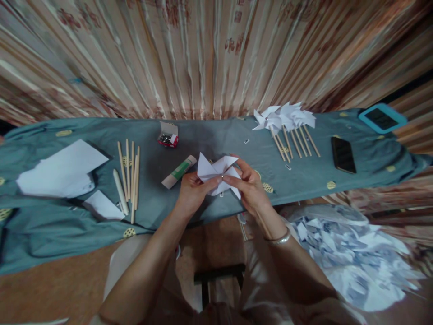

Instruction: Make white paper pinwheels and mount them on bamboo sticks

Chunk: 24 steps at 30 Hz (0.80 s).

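Between both hands, just above the near edge of the cloth-covered table, is a white paper pinwheel [216,168] with a small shiny pin at its centre. My left hand [192,189] grips its left side, thumb pressed near the middle. On the other side my right hand [249,184] holds the paper, its thumb beside the pin and fingers behind the blades. A glue stick [179,172] with a green label lies left of the pinwheel. Farther back stands an open small box of metal pins [168,135]. No stick shows on the held pinwheel.
Wooden sticks [127,171] and a white pencil-like rod [121,192] lie at left beside stacked white paper [64,169]. Several finished pinwheels [286,118] lie at back right, near a phone [343,155] and a blue-framed device [383,118]. A bag of paper scraps [355,253] sits below right.
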Tool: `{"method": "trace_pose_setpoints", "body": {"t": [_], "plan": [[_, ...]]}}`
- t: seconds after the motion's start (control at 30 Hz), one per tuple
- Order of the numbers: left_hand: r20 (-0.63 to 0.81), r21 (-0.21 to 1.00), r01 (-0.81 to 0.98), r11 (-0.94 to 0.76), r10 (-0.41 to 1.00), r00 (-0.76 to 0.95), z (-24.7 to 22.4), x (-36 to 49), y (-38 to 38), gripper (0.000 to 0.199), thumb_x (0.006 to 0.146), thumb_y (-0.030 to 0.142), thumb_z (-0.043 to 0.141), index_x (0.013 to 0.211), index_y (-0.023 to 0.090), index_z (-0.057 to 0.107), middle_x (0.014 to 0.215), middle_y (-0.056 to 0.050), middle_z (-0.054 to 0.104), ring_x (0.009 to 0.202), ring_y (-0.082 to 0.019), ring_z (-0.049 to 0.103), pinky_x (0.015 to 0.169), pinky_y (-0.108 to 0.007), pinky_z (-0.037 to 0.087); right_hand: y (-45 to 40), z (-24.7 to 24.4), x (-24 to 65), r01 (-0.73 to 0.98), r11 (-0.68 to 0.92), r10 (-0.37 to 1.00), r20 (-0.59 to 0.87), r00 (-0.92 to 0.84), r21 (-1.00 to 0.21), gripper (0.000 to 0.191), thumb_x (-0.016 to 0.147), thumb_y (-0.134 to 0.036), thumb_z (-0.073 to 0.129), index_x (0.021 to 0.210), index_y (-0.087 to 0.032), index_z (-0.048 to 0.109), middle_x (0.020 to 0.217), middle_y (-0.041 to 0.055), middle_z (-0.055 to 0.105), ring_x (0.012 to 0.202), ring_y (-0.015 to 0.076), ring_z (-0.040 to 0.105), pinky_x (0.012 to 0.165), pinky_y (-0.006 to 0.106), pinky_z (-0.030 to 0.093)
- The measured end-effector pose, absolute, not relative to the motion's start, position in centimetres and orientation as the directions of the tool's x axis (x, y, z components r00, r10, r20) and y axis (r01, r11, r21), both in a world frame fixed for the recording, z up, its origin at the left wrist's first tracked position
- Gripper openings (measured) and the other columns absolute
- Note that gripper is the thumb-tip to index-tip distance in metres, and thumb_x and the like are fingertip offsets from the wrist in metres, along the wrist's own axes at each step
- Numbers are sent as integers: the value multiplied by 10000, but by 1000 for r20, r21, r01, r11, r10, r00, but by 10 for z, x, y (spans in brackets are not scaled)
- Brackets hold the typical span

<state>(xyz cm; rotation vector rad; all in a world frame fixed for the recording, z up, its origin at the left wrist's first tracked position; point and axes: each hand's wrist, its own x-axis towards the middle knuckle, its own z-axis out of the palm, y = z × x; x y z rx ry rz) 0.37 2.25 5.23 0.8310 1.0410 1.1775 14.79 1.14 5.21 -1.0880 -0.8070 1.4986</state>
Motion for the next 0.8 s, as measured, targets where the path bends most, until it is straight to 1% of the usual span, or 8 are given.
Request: {"method": "trace_pose_setpoints", "body": {"t": [0.1, 0.2, 0.33, 0.43, 0.53, 0.67, 0.8], "plan": [[-226, 917, -322, 234, 972, 63, 52, 5, 23, 321, 454, 377, 913, 640, 171, 752, 665, -14, 739, 600, -143, 624, 642, -280, 532, 11, 55, 146, -399, -201, 978, -210, -21, -895, 627, 570, -297, 896, 1115, -256, 588, 845, -36, 767, 691, 167, 709, 672, 284, 579], [-246, 918, -305, 253, 967, 61, 50, 6, 23, 304, 442, 370, 905, 603, 170, 742, 636, -4, 731, 576, -132, 606, 632, -271, 520, 12, 54, 147, -431, -200, 976, -217, -9, -880, 654, 563, -255, 891, 1130, -258, 566, 840, -47, 776, 686, 149, 712, 688, 269, 576], [-239, 937, -253, 240, 970, 33, 46, 5, 24, 259, 469, 337, 880, 633, 174, 765, 657, -5, 743, 584, -127, 604, 611, -249, 486, 12, 50, 148, -444, -178, 979, -204, 12, -878, 603, 581, -213, 873, 1101, -258, 572, 777, -69, 766, 703, 138, 717, 718, 255, 572], [-233, 950, -207, 235, 972, 33, 44, 5, 24, 248, 510, 347, 863, 658, 168, 776, 671, -14, 748, 591, -135, 612, 596, -248, 474, 12, 47, 148, -442, -164, 979, -199, 34, -882, 594, 582, -221, 874, 1098, -259, 581, 778, -71, 769, 696, 141, 717, 715, 262, 573], [-236, 949, -208, 238, 971, 33, 42, 5, 24, 259, 528, 357, 859, 681, 162, 783, 696, -25, 755, 603, -145, 624, 600, -256, 487, 13, 45, 147, -427, -160, 976, -206, 64, -890, 621, 572, -234, 879, 1116, -252, 583, 793, -63, 776, 679, 152, 714, 716, 284, 578], [-225, 952, -214, 220, 974, -1, 42, 6, 25, 242, 523, 339, 861, 662, 159, 777, 675, -26, 749, 587, -142, 619, 576, -249, 483, 14, 43, 147, -394, -151, 975, -202, 90, -907, 637, 575, -245, 881, 1140, -240, 587, 752, -57, 765, 677, 162, 706, 723, 300, 577], [-213, 952, -229, 203, 977, -21, 42, 8, 26, 242, 511, 329, 866, 656, 161, 770, 651, -17, 738, 561, -134, 607, 561, -246, 478, 14, 41, 146, -399, -144, 975, -200, 101, -906, 635, 566, -254, 883, 1137, -235, 606, 778, -55, 768, 703, 165, 712, 735, 309, 572]]}}
